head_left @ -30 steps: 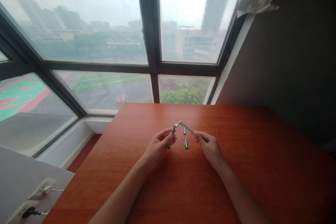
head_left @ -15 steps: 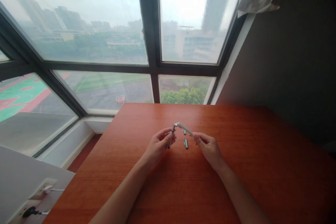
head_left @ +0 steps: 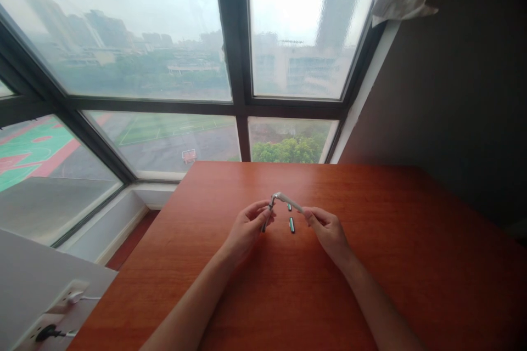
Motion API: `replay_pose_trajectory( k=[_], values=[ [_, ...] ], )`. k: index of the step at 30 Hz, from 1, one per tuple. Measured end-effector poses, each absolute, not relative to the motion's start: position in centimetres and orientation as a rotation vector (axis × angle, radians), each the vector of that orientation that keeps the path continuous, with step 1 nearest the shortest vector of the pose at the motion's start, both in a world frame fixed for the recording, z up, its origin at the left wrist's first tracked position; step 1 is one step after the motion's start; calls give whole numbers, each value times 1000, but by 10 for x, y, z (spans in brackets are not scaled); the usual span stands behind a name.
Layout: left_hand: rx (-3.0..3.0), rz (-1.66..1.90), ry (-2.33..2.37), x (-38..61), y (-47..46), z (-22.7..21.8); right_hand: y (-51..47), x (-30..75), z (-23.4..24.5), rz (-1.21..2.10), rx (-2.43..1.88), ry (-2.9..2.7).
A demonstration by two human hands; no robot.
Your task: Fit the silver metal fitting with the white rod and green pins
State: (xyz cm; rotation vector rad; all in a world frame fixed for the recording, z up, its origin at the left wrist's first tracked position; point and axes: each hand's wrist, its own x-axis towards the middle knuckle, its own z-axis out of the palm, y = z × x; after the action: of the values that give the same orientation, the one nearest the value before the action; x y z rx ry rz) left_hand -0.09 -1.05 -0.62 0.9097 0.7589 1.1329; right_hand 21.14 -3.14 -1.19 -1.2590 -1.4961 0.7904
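Note:
Both my hands are raised a little over a reddish wooden table (head_left: 370, 263). My right hand (head_left: 329, 230) pinches the lower end of a thin white razor handle (head_left: 290, 202) that slants up to the left. My left hand (head_left: 247, 227) pinches a small grey cartridge (head_left: 269, 211) that meets the handle's top end. On the table between my hands lie two short green-and-grey cartridges, a nearer cartridge (head_left: 292, 225) and a farther cartridge (head_left: 289, 207) partly hidden behind the handle.
A large window (head_left: 230, 66) with dark frames rises behind the table's far edge. A dark wall (head_left: 453, 93) closes the right side. At the lower left, a white power strip (head_left: 61, 307) with plugged cables lies on a grey surface.
The white handle's top end has swung slightly left and down toward the piece in my left hand. Both hands stay almost in place.

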Motion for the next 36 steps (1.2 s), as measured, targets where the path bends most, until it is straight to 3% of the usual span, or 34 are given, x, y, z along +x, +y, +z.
replay_pose_trajectory(
  k=[36],
  values=[
    [1130,1177,966,-10,-7,-6,-30,226,-8,748,-1320,-1494]
  ],
)
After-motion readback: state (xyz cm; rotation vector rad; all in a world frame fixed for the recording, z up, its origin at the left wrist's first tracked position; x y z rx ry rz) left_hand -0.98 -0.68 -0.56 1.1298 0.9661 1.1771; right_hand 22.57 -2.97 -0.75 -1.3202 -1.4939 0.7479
